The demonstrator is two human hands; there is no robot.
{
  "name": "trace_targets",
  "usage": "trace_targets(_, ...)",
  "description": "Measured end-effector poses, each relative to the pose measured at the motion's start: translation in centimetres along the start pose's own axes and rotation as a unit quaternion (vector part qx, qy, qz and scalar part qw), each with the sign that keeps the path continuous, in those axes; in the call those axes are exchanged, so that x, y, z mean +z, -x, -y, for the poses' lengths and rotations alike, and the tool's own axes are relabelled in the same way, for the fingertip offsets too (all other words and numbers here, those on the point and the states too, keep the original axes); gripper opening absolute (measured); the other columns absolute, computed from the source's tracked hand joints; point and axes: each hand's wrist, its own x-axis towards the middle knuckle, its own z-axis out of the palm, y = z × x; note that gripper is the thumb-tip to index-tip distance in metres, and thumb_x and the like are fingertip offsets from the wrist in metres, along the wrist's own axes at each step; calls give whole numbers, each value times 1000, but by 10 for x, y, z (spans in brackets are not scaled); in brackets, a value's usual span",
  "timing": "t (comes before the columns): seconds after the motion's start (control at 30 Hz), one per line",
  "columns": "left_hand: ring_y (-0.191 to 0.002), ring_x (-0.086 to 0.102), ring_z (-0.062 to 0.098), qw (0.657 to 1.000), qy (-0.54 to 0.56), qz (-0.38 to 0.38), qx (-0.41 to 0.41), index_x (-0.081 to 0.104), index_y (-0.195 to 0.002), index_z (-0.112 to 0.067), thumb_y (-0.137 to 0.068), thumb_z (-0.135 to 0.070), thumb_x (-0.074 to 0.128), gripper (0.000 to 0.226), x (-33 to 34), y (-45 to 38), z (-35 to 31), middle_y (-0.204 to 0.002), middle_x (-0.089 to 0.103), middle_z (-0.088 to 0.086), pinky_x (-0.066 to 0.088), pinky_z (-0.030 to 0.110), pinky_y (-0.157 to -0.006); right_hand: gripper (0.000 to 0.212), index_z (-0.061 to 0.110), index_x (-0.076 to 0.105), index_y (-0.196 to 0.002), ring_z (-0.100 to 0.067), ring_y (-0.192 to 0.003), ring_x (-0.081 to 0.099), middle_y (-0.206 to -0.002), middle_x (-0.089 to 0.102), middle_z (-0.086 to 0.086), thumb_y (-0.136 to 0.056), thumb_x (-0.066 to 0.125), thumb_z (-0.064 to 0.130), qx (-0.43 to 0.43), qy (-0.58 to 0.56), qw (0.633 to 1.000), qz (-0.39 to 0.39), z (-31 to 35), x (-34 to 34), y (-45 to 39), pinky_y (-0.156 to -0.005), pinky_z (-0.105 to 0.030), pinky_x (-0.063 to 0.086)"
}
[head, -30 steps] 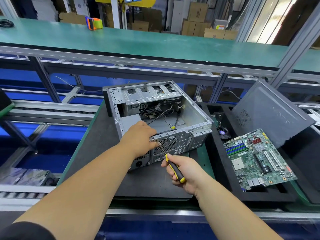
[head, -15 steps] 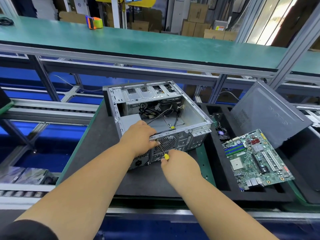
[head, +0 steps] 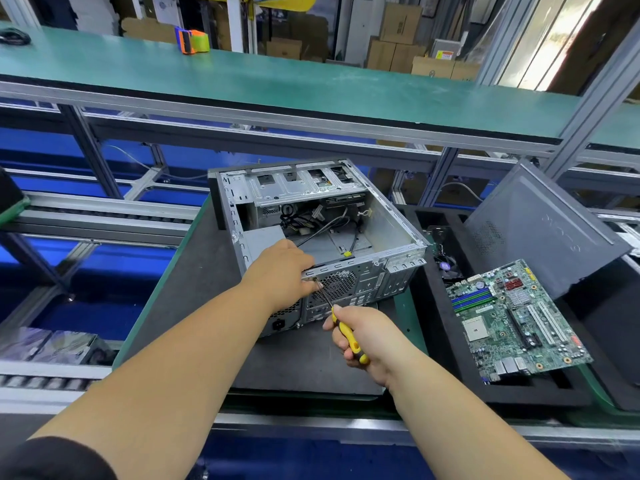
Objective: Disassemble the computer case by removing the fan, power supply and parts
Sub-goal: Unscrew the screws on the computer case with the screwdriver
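The computer case [head: 322,237] lies open-side-up at frame center on a dark mat [head: 194,306], rear panel facing the camera. The left hand [head: 280,271] grips the rear top edge, while the right hand [head: 363,337] holds a yellow-handled screwdriver [head: 348,336], tip at the rear panel. A motherboard [head: 512,320] rests in the black foam tray [head: 450,382] at right, beside a side panel [head: 540,230].

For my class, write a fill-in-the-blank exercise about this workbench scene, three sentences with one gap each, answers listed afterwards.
1. The right hand grips a screwdriver with a yellow and ____ handle.
2. The left hand rests on the open computer ____.
3. The removed motherboard lies to the ____ of the case.

Missing words: black; case; right
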Motion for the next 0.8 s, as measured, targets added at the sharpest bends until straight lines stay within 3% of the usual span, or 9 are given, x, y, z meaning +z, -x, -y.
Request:
trace_targets(0.1,-110,39,16,1000,2,-2,1,61,-96,-22,-87,-55,60,34,0,0,0,-84,51,-10,37,29,-84,33,12,56,-82,-19,-51,48,-59,52,-2,-104,39,31,-58,200,975,-73,5,7,2,-54,-30,42)
trace_targets(0.2,-110,39,15,1000,3,-1,1,61,-96,-22,-87,-55,60,34,0,1,0,-83,52,-11,36,29,-82,26,17,47,-87,-27,-83,54,-88,58,-3,-104,38,34,-145,464,859,-159,2,11,4,-65,-33,36)
trace_targets(0.33,-110,39,15,1000,-6,5,-1,62,-98,-23,-88,-56,58,35,-1,0,0,-87,55,-9,38,30,-85,15,19,53,-110,-26,-102,64,-109,67,-3,-102,43,28,-171,577,764,-234,-3,20,1,-65,-28,34)
trace_targets(0.4,-111,39,15,1000,-3,5,-3,61,-96,-23,-88,-55,59,34,-1,0,0,-86,54,-9,39,31,-86,13,19,53,-108,-26,-101,64,-106,66,-1,-102,45,27,-180,588,751,-240,-4,21,-1,-65,-27,35)
trace_targets(0.47,-111,40,16,1000,-3,6,-4,61,-96,-23,-87,-56,59,34,-2,0,0,-87,54,-9,41,32,-87,15,22,52,-92,-26,-89,61,-89,62,4,-100,46,34,-188,545,785,-226,-1,12,-2,-61,-28,33)
trace_targets(0.53,-111,40,16,1000,-6,9,-3,62,-98,-23,-87,-56,59,35,-1,1,-1,-87,54,-9,41,33,-88,27,20,50,-77,-20,-68,52,-67,53,6,-95,51,40,-157,454,860,-173,3,3,-3,-55,-29,32)
trace_targets(0.63,-112,40,16,1000,-7,8,-3,61,-100,-23,-87,-56,58,36,-1,0,0,-85,53,-10,40,33,-87,37,9,67,-81,-15,-47,38,-52,53,1,-96,51,40,-29,131,990,-50,7,-4,-4,-49,-26,30)
trace_targets(0.7,-111,39,16,1000,-8,9,-3,58,-95,-23,-87,-56,59,34,-1,0,0,-83,51,-10,39,32,-85,41,4,67,-80,-14,-46,35,-55,53,-4,-100,46,33,31,-59,997,37,6,-9,-3,-46,-23,29)
trace_targets(0.8,-110,40,16,1000,-12,11,-2,52,-87,-26,-87,-56,59,31,-2,0,0,-83,50,-10,36,30,-82,35,7,59,-83,-13,-44,40,-58,51,-4,-103,43,31,51,-164,980,101,1,-11,-1,-43,-21,35)
